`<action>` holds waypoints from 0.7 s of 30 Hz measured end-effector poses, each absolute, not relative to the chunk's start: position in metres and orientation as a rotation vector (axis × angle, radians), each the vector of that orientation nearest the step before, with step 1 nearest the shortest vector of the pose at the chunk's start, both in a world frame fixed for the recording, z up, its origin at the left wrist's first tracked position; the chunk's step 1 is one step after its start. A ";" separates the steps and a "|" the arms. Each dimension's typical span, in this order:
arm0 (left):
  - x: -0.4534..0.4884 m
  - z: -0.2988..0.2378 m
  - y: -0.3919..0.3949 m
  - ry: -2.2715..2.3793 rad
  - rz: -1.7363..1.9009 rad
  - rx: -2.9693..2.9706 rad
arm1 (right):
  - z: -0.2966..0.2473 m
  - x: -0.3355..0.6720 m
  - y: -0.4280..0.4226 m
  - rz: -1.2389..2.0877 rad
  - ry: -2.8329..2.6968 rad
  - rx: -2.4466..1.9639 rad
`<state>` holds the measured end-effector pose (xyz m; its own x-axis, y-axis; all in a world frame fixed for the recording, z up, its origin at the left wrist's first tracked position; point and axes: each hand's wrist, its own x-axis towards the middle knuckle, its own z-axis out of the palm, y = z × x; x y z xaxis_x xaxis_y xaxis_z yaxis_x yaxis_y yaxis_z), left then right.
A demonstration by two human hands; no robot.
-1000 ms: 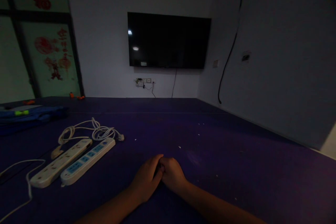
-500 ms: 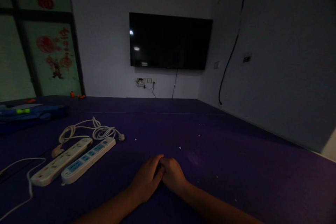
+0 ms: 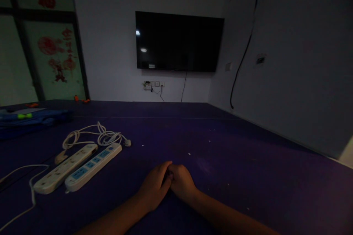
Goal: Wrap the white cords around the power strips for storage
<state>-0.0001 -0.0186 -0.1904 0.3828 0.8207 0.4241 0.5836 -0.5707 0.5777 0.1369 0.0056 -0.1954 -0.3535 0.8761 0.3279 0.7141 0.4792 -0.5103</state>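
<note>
My left hand (image 3: 153, 187) and my right hand (image 3: 180, 183) rest together on the dark purple table (image 3: 234, 169), fingertips touching, fingers curled, nothing visible in either. To the left lie two white power strips side by side: one with blue sockets (image 3: 92, 167) nearer my hands, a plain white one (image 3: 64, 169) beyond it. Their white cables (image 3: 93, 137) are coiled behind them. The room is dim.
A loose white cord (image 3: 30, 187) curls at the table's left edge. A blue flat thing with a green item on it (image 3: 30, 117) lies at the far left. A black wall screen (image 3: 178, 42) hangs ahead, with wall sockets (image 3: 153, 85) below. A grey wall borders the right.
Only the view has shifted a little; my hands stay joined in the same spot on the table.
</note>
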 end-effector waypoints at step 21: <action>-0.001 -0.193 -0.017 1.244 0.987 2.315 | -0.201 0.138 0.009 0.386 -2.160 -1.284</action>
<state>-0.0007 -0.0172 -0.1929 0.3777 0.8258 0.4187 0.5953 -0.5630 0.5733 0.1378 0.0090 -0.2008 -0.3599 0.8691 0.3392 0.6977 0.4921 -0.5207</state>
